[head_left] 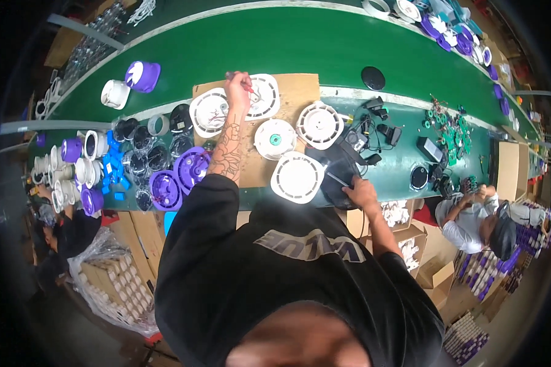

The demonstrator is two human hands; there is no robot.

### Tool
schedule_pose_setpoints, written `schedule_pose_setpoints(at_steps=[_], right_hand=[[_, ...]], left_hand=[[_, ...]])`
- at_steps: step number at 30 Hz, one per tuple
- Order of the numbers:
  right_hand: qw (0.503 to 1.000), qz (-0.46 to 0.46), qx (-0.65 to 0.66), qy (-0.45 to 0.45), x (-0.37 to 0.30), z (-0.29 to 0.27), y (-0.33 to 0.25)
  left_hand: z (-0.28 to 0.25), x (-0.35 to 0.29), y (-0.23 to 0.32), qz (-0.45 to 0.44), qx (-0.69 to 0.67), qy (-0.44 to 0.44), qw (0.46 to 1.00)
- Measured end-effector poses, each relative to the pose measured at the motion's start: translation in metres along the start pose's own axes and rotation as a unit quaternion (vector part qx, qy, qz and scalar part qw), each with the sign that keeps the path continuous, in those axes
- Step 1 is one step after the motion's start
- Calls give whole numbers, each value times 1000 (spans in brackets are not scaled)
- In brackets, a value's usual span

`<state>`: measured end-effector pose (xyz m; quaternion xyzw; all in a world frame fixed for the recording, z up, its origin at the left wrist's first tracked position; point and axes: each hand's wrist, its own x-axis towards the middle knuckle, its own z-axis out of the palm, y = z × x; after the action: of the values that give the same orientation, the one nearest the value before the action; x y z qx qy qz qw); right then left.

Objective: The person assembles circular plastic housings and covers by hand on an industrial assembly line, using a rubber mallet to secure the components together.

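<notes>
My left hand [239, 87] is closed in a pinch over the white round-cornered housing [269, 109] at the back of a cardboard sheet [246, 174]. A small red end shows at its fingertips; the rest of what it holds I cannot make out. At the front right, my right hand [362, 193] is wrapped round a screwdriver [338, 179], its shaft pointing left over a black round part [344, 160]. Close to that shaft lies a slotted white housing [297, 177]. Further white housings sit around: one left [207, 116], one right [320, 125], and a white disc with a green centre [275, 139].
Purple housings [166, 189], blue pieces [113, 165] and bagged black discs [158, 158] crowd the left. Right lie black adapters with cables [373, 131] and green circuit boards [453, 131]. A green conveyor belt [288, 43] runs behind. Another person [471, 220] works at the right.
</notes>
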<state>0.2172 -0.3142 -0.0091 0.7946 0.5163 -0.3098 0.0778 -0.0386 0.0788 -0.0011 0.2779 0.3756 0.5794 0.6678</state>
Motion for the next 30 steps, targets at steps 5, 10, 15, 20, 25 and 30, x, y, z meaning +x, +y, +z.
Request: schedule_pose_setpoints(at_steps=[5,10,15,20,25,30], right_hand=[[817,133,407,-387,-13,-47,2],[803,124,454,-365,-44,-63,14],[843,108,454,-268,-80,-105,6],[843,71,503,-177,-96,-129,-4],[828,39,545,-129,-95,-141,-32],[842,38,519,-146,-92,-146,-53]], left_hand=[[-9,5,7,19,-19,24,999],[-11,5,7,63,92,-9,994],[-22,-2,-4,34,137,-12,990],[-26,5,-9,29,165,-38,985],[-19,6,-6,50,180,-2,982],[-12,2,-1,68,212,-16,975]])
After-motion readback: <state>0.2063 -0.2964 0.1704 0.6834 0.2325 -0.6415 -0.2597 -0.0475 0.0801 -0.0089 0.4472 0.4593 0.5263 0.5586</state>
